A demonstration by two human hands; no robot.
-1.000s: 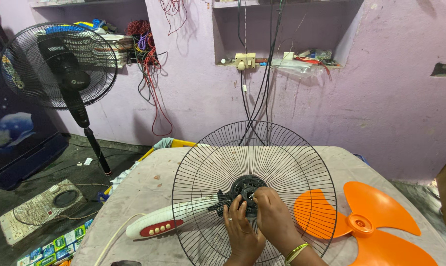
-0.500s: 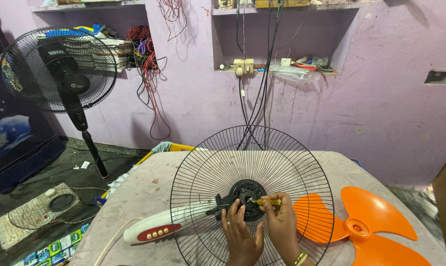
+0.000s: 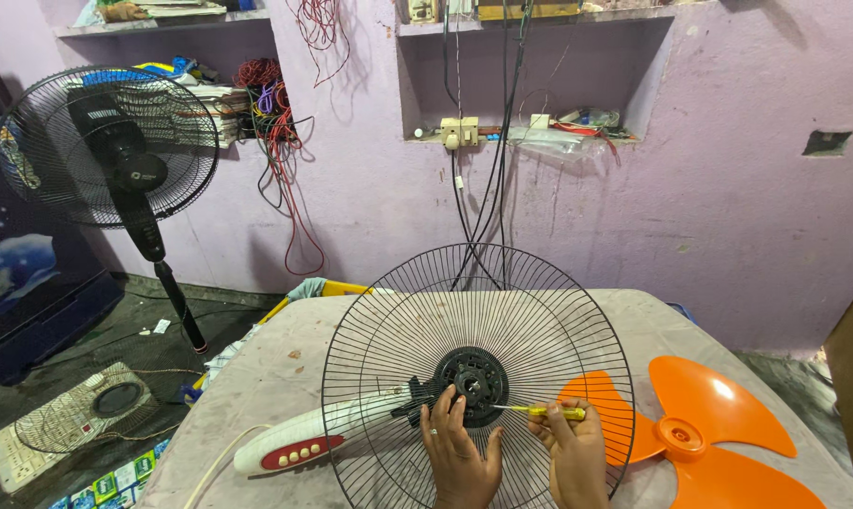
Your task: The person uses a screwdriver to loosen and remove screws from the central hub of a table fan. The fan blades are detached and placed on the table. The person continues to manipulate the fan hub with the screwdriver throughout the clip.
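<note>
**Screwdriver at the hub of a wire fan guard**

A black wire fan guard (image 3: 478, 377) stands nearly upright at the near middle of the surface (image 3: 276, 368), its round black hub (image 3: 474, 377) facing the person. The left hand (image 3: 459, 452) lies with fingers spread against the wires just below the hub. The right hand (image 3: 570, 451) pinches a yellow-handled screwdriver (image 3: 544, 411), whose thin shaft points left toward the hub.

The guard looks light and springy: the thin wires would likely flex under a hard grip, so the stiff hub or the outer rim seems the better hold. The screwdriver is small and rigid, and its smooth handle may slip.

A white fan body with red buttons (image 3: 290, 445) lies behind the guard at near left, its cord running off the near edge. An orange fan blade (image 3: 700, 438) rests flat just right of the guard (close enough to crowd the right elbow). Open surface remains to the far left. A black pedestal fan (image 3: 106, 146) stands on the floor, well apart.
</note>
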